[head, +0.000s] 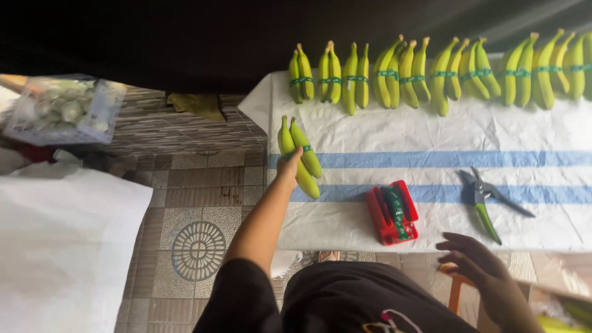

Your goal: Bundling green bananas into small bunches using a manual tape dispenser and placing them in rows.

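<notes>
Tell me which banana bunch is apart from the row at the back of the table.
The banana bunch held by the left hand near the table's left edge. The other bunches lie side by side along the back of the white cloth.

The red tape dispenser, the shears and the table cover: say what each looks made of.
Red tape dispenser: looks like moulded plastic, by its uniform, slightly glossy red body; it holds a green tape roll.
Shears: dark metal blades, with green handles that seem plastic-coated.
Table cover: probably woven plastic sacking, white with blue stripes, creased and faintly shiny.
</notes>
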